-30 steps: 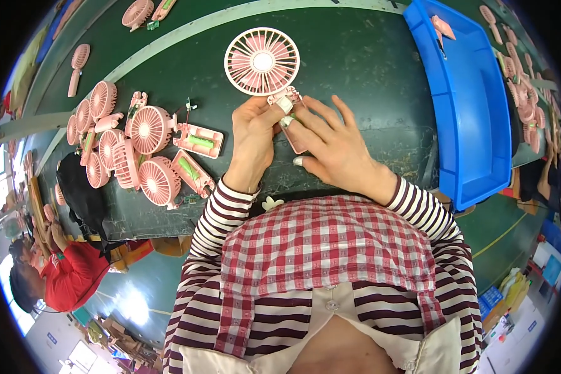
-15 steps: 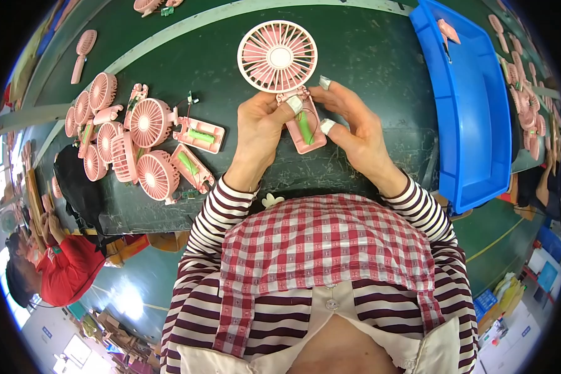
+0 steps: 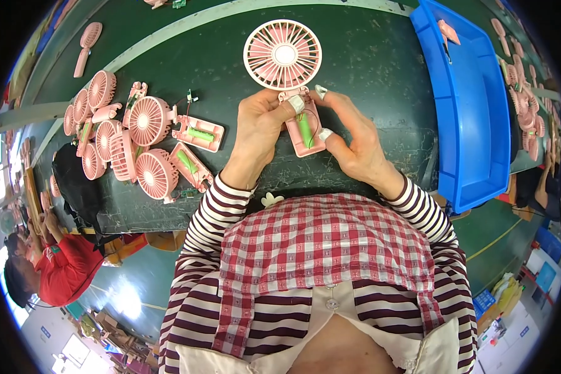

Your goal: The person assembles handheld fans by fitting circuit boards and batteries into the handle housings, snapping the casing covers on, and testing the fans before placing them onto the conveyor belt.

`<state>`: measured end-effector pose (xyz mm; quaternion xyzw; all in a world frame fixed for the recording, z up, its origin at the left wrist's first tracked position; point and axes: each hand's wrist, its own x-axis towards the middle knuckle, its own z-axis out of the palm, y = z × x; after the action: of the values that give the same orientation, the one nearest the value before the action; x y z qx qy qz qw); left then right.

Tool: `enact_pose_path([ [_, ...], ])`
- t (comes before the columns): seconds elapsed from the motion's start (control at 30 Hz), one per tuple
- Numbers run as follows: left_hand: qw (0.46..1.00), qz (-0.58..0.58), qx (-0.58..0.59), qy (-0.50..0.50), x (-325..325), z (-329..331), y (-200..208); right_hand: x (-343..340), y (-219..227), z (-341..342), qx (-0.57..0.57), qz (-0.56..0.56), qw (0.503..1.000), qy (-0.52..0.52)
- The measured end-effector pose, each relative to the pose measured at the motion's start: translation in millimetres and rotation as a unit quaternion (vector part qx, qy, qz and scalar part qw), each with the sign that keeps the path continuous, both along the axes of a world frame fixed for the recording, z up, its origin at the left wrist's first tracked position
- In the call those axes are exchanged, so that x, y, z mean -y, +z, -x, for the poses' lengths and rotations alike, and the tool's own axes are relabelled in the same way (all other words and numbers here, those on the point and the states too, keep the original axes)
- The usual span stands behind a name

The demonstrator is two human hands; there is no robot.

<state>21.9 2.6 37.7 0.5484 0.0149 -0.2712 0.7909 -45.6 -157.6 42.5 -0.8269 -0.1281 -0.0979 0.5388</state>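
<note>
A pink handheld fan (image 3: 285,55) lies face up in front of me. My left hand (image 3: 258,121) is closed around its neck, with the white-taped thumb pressed on the top of the handle. The handle (image 3: 306,149) is an uncovered shell holding a green battery (image 3: 305,129), with a thin wire beside it. My right hand (image 3: 359,138) is at the handle's right side, fingers apart and curved. Its taped thumb tip meets the handle's edge and its taped index tip is close to the neck; whether they press is unclear.
Several pink fans (image 3: 148,121) lie piled at the left, some with uncovered handles (image 3: 199,134) showing green batteries. At the right stands a blue bin (image 3: 474,118) with a small pink part (image 3: 448,31) in it. A person in red (image 3: 68,268) sits at the far left.
The fan has shifted slightly right. My right index finger has lowered toward the fan's neck, and the right thumb has come closer to the handle's edge. My left hand keeps its hold.
</note>
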Motion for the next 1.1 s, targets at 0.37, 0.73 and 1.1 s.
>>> enact_pose_path([
  [0.37,0.998,0.008,-0.029,-0.048,-12,-7,5,12,-6,1,0.127,0.121,0.983,0.06],
  [0.73,0.99,-0.104,0.1,-0.001,-5,15,-3,-14,33,12,-0.045,0.086,0.994,-0.043],
  [1.1,0.999,-0.012,-0.002,-0.029,11,18,3,1,46,12,-0.03,0.155,0.987,-0.028],
])
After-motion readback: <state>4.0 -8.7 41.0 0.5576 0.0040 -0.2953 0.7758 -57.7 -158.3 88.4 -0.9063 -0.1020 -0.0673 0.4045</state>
